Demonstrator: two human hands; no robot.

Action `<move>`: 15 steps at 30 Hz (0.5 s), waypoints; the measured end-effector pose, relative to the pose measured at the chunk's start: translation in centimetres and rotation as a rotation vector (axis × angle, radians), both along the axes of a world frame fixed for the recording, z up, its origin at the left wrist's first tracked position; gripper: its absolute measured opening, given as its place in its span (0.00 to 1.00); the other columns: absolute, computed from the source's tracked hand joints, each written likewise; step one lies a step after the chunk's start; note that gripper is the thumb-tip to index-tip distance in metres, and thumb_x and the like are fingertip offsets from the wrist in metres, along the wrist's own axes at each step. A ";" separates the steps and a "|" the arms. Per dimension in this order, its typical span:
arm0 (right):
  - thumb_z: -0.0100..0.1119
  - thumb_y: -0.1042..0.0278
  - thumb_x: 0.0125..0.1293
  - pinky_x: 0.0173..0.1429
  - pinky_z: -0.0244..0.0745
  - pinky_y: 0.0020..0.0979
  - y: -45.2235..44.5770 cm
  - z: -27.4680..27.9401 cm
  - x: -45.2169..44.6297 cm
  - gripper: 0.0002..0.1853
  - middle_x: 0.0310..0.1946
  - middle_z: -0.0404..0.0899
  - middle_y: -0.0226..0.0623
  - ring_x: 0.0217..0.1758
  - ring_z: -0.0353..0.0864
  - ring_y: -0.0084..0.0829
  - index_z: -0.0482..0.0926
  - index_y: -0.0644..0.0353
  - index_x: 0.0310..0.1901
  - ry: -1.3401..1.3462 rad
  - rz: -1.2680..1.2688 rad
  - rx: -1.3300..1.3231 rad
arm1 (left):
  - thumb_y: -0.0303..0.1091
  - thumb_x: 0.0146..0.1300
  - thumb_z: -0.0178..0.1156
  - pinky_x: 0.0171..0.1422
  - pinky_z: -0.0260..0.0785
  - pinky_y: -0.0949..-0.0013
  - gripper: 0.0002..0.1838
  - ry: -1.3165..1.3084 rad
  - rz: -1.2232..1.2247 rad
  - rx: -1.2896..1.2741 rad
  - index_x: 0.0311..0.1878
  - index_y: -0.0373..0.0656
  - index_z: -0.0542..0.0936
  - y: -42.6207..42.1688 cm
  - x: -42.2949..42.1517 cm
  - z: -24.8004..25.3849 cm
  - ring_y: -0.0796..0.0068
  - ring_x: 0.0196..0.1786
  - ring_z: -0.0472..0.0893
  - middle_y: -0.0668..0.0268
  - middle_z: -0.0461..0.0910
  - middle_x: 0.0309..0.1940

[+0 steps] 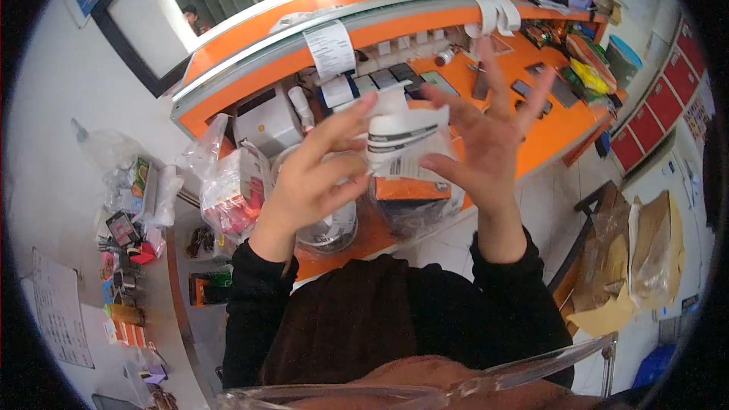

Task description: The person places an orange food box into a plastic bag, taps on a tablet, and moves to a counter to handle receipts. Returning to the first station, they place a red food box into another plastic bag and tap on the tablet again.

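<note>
A curled white paper slip [402, 133] with black printed bands is up in front of me, above the orange counter. My left hand [315, 175] is closed at its left edge, with the fingers bent around it. My right hand [486, 137] is at the slip's right side, its thumb and fingers spread apart. The right index fingertip is close to the paper; whether it touches I cannot tell. Below the slip lies an orange box [414, 188] in clear plastic wrapping. A round clear-wrapped item [330, 231] sits beneath my left hand.
On the orange counter [547, 137] lie several phones and dark items. A white printer [267, 123] and a plastic-bagged box [231, 186] stand at the left. Another printed paper [331, 49] hangs from the shelf edge. Cardboard [630, 258] leans at the right.
</note>
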State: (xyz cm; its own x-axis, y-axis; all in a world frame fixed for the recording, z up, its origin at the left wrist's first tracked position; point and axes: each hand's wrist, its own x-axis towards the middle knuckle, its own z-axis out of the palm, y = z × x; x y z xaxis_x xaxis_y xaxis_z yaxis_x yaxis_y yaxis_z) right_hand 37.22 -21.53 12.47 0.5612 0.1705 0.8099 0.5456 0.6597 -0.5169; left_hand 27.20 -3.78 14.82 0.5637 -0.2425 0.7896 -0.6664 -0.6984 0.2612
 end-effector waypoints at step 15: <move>0.59 0.83 0.49 0.57 0.65 0.38 -3.9 0.8 -2.0 0.48 0.25 0.80 0.36 0.46 0.77 0.37 0.37 0.57 0.66 -0.066 -0.074 -0.148 | 0.16 0.52 0.56 0.47 0.68 0.76 0.26 0.386 -0.050 -0.655 0.54 0.39 0.60 -6.3 -0.6 -1.8 0.76 0.43 0.77 0.58 0.79 0.37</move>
State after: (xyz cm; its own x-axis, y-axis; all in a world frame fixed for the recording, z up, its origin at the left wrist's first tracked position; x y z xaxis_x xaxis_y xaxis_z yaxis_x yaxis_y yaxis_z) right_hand 35.25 -25.47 13.29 0.5233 0.2503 0.8146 0.6260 0.5357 -0.5667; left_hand 26.58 -10.13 13.00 0.8294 0.1752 0.5304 -0.4709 -0.2916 0.8326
